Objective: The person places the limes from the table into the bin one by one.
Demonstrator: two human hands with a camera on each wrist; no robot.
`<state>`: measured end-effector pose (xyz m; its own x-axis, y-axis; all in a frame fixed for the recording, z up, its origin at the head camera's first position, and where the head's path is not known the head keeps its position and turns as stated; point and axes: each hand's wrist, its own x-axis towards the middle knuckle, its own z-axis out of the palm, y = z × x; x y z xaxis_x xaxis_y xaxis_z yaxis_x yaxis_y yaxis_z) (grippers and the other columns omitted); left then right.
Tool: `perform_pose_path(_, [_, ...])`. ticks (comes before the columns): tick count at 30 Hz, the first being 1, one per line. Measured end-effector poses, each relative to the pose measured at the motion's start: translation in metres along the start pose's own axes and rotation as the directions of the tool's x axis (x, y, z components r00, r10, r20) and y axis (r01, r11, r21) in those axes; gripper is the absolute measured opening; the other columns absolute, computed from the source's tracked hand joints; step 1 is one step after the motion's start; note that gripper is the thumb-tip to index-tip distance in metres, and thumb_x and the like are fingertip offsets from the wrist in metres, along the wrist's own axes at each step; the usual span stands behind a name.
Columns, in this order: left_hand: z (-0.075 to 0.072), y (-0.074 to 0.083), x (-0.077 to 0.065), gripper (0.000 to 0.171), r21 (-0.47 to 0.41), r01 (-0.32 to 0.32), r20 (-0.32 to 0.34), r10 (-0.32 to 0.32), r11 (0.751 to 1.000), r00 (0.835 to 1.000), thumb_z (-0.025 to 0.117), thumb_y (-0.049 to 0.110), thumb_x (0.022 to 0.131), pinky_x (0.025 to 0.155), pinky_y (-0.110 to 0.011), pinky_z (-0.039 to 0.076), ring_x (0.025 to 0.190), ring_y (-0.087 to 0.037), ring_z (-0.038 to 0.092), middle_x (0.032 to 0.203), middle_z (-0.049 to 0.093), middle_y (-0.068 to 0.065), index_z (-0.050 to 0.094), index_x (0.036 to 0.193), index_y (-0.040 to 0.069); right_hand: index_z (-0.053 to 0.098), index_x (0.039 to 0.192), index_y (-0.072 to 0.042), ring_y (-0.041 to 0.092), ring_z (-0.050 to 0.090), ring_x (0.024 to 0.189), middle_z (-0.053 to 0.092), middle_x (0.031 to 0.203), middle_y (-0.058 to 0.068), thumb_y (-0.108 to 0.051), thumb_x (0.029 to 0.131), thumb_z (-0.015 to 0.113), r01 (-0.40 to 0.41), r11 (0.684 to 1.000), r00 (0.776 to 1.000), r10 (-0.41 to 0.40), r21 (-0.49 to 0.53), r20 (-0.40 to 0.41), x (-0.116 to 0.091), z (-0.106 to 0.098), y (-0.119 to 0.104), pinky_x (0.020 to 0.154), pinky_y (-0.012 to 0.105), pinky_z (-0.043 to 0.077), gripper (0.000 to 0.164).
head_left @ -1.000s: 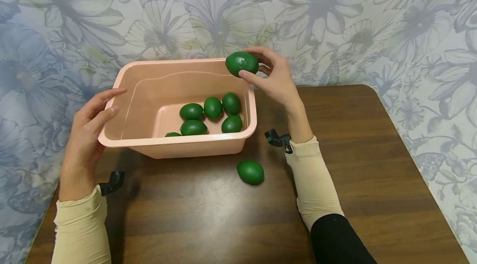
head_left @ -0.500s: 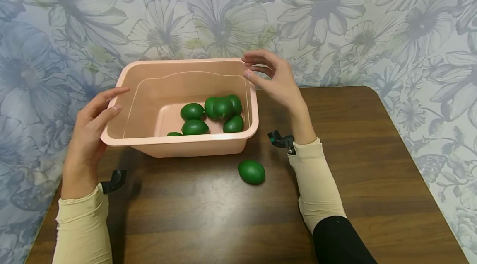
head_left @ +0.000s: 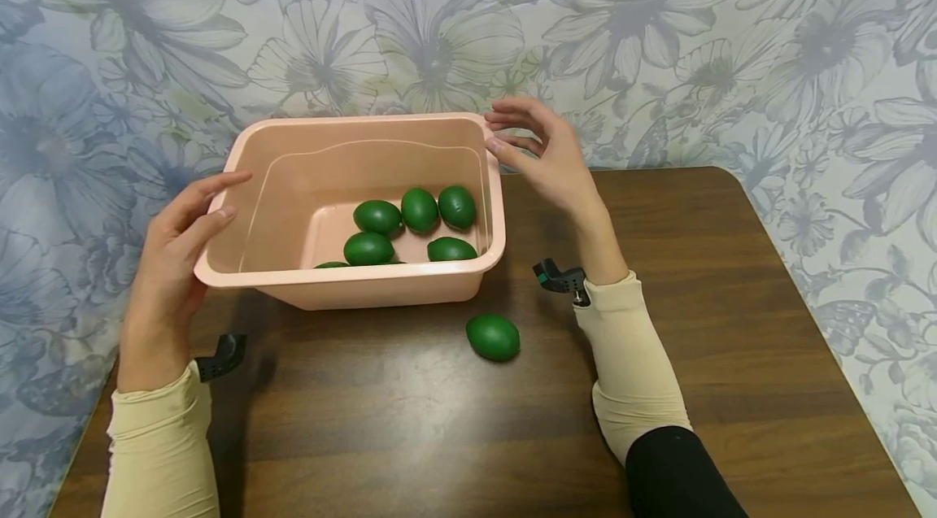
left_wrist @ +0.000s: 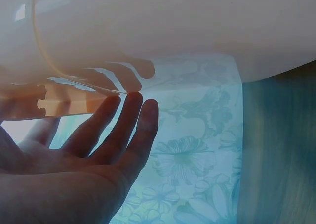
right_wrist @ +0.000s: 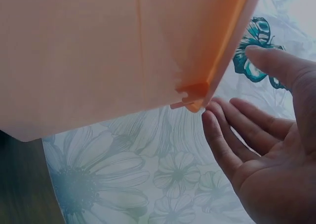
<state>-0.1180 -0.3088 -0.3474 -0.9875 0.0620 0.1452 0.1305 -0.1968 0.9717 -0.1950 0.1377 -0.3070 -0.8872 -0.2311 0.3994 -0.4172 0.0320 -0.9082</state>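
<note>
A pink plastic bin [head_left: 366, 284] stands on the table, with several smooth green limes [head_left: 420, 211] inside, mostly towards its right side. My left hand [head_left: 164, 274] holds the bin's left end, thumb and forefinger over the rim; in the left wrist view the other fingers [left_wrist: 148, 120] lie under the rim against the outer wall. At the far right corner, my right hand [head_left: 545, 156] holds nothing, its fingers loosely bent. Its fingertips are close to the rim in the right wrist view; whether they touch, I cannot tell. One lime [head_left: 493, 337] lies on the table before the bin.
The brown wooden table [head_left: 659, 323] has a rounded far right corner. Behind it rises a flower-patterned wall covering [head_left: 644, 38] with butterflies. The bin's front wall hides part of the lowest limes.
My right hand has let go of a lime, which dropped into the bin. Limes near the front wall have shifted slightly. The right hand has drawn a little rightward; the left stays at the rim.
</note>
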Motion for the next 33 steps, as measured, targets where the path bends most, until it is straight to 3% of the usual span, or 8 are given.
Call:
perform_pose_path(9, [0.0, 0.0, 0.0, 0.044, -0.007, 0.0, -0.001, 0.0, 1.0, 1.0, 0.054, -0.002, 0.106, 0.071, -0.029, 0.066, 0.103, -0.018, 0.075, 0.145, 0.057, -0.017, 0.052, 0.15, -0.006, 0.06, 0.134, 0.013, 0.042, 0.062, 0.126, 0.064, 0.131, 0.032, 0.003, 0.097, 0.071, -0.037, 0.998, 0.999, 0.036, -0.041, -0.03, -0.006, -0.01, 0.003, 0.104, 0.039, 0.058, 0.04])
perform_pose_path(15, [0.0, 0.0, 0.0, 0.044, 0.0, 0.002, 0.0, -0.002, 1.0, 1.0, 0.054, -0.002, 0.106, 0.071, -0.029, 0.065, 0.104, -0.018, 0.075, 0.148, 0.055, -0.016, 0.052, 0.15, -0.005, 0.063, 0.133, 0.011, 0.042, 0.064, 0.123, 0.066, 0.131, 0.031, 0.003, 0.097, 0.071, -0.036, 0.999, 0.999, 0.035, -0.012, -0.002, -0.003, -0.011, 0.021, 0.097, 0.032, 0.06, 0.037])
perform_pose_path(22, [0.001, 0.002, 0.0, 0.045, -0.003, 0.011, -0.002, -0.011, 1.0, 1.0, 0.054, -0.001, 0.106, 0.07, -0.03, 0.066, 0.102, -0.018, 0.076, 0.147, 0.056, -0.016, 0.052, 0.151, -0.005, 0.069, 0.13, 0.002, 0.03, 0.068, 0.121, 0.071, 0.126, 0.023, -0.005, 0.098, 0.074, -0.013, 0.999, 1.0, 0.013, -0.034, 0.0, -0.008, -0.018, 0.037, 0.106, 0.038, 0.055, 0.033])
perform_pose_path(29, [0.002, 0.003, -0.001, 0.044, -0.007, -0.001, 0.003, 0.001, 1.0, 1.0, 0.054, -0.002, 0.106, 0.068, -0.03, 0.065, 0.098, -0.017, 0.077, 0.141, 0.06, -0.016, 0.052, 0.15, -0.006, 0.07, 0.127, 0.003, 0.033, 0.071, 0.117, 0.072, 0.124, 0.023, -0.007, 0.101, 0.071, -0.127, 0.983, 0.992, 0.126, 0.132, 0.02, -0.027, -0.029, 0.039, 0.099, 0.043, 0.061, 0.028])
perform_pose_path(33, [0.003, 0.003, -0.002, 0.044, -0.01, 0.002, -0.001, -0.002, 1.0, 1.0, 0.055, -0.002, 0.106, 0.066, -0.03, 0.065, 0.097, -0.017, 0.077, 0.143, 0.059, -0.016, 0.052, 0.15, -0.005, 0.07, 0.126, 0.004, 0.035, 0.071, 0.117, 0.073, 0.124, 0.022, -0.008, 0.101, 0.071, -0.185, 0.975, 0.983, 0.181, 0.127, 0.044, -0.038, -0.037, 0.039, 0.098, 0.037, 0.061, 0.028])
